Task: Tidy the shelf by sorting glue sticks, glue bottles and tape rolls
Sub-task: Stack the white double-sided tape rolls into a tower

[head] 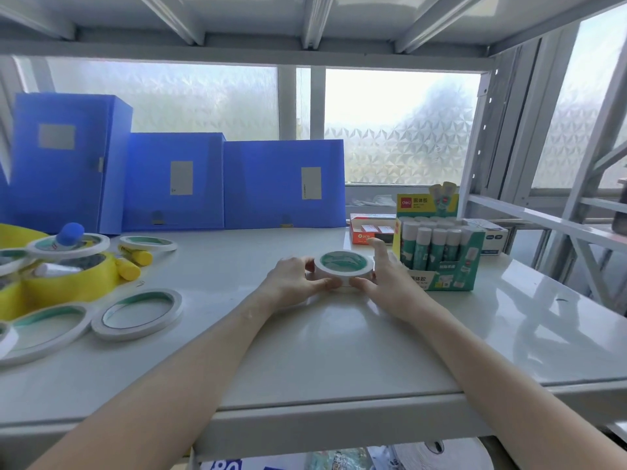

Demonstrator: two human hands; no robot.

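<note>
A stack of white tape rolls with green cores [343,266] stands in the middle of the white shelf [339,344]. My left hand [295,278] grips its left side and my right hand [385,279] grips its right side, thumbs at the front. Just right of it stands a green display box of glue sticks [441,252]. At the left lie more white tape rolls [139,313], a wide yellow tape roll [68,279], yellow glue sticks [134,261] and a glue bottle with a blue cap [68,235].
Three blue file boxes [173,181] stand along the back. An orange box [369,228] and a white box [492,237] sit behind the glue stick box. The rack's upright posts [475,147] rise at the right, the shelf above is low.
</note>
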